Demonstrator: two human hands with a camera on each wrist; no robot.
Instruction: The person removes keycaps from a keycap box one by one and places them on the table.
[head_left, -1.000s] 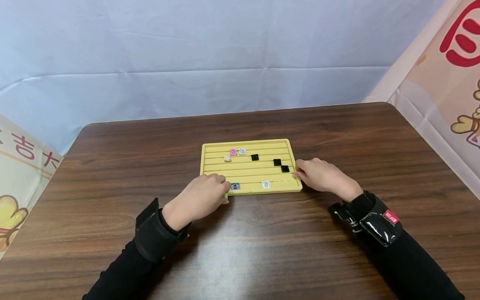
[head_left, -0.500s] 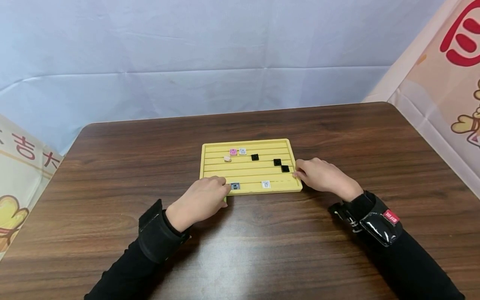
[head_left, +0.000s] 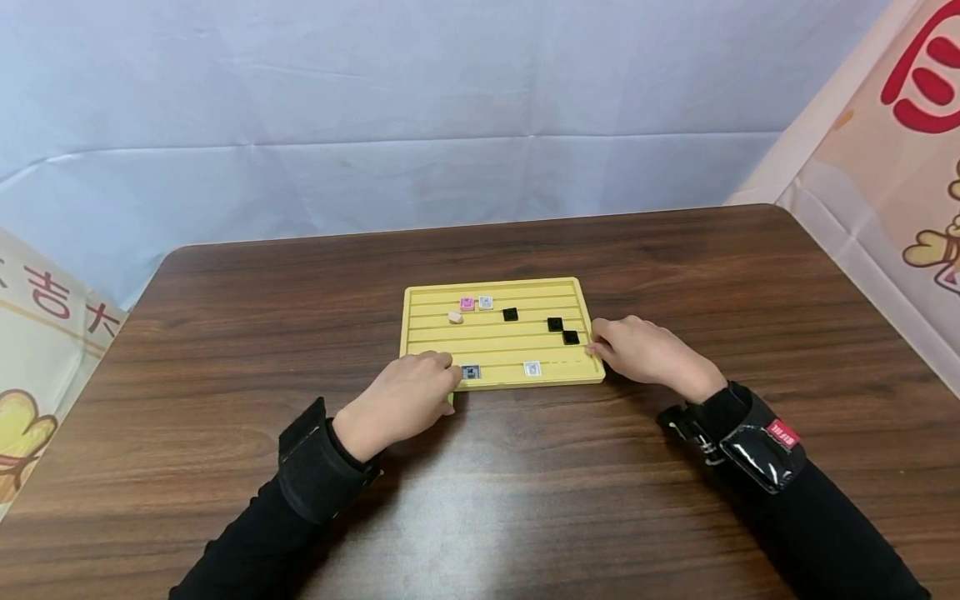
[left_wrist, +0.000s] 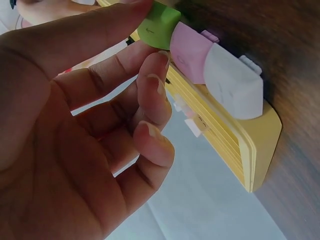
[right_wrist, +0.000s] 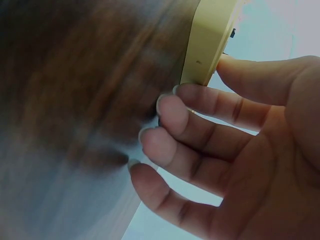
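Observation:
My left hand point(head_left: 399, 398) pinches a green keycap point(left_wrist: 159, 26) between thumb and forefinger at the front left of a yellow ridged tray point(head_left: 480, 337). In the left wrist view a pink keycap point(left_wrist: 191, 51) and a white keycap point(left_wrist: 235, 82) stand in a row beside the green one, along the tray's edge. From the head view the hand hides these two. A grey keycap point(head_left: 470, 372) lies just right of the left fingertips. My right hand point(head_left: 647, 354) grips the tray's right edge with thumb and forefinger, its other fingers loosely bent below.
On the tray lie black keycaps point(head_left: 555, 324), a magenta one point(head_left: 467, 304), a pale one point(head_left: 455, 318) and white ones point(head_left: 532, 369). The tray rests on a dark wooden table point(head_left: 300, 300), backed by a pale cloth point(head_left: 480, 108).
The left hand has shifted slightly left and toward the body with the green keycap. The right hand and the tray have stayed in place.

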